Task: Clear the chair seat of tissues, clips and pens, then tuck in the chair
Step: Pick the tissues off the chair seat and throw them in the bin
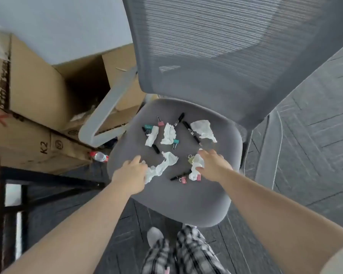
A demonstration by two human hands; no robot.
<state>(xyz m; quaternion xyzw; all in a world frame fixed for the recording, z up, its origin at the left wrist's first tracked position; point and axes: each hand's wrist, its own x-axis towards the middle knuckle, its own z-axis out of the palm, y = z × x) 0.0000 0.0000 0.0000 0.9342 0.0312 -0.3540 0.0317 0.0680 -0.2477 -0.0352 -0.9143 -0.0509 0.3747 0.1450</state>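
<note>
A grey office chair seat carries several crumpled white tissues, binder clips and black pens. My left hand grips the near end of a long tissue at the seat's front left. My right hand closes on another tissue at the front right, beside a yellow clip and a pink clip on a pen. Farther back lie tissues, a teal clip, a pink clip and pens.
The mesh backrest rises behind the seat, with a pale armrest to its left. Cardboard boxes stack at the left, a plastic bottle on the floor beside them. A dark desk frame stands near left.
</note>
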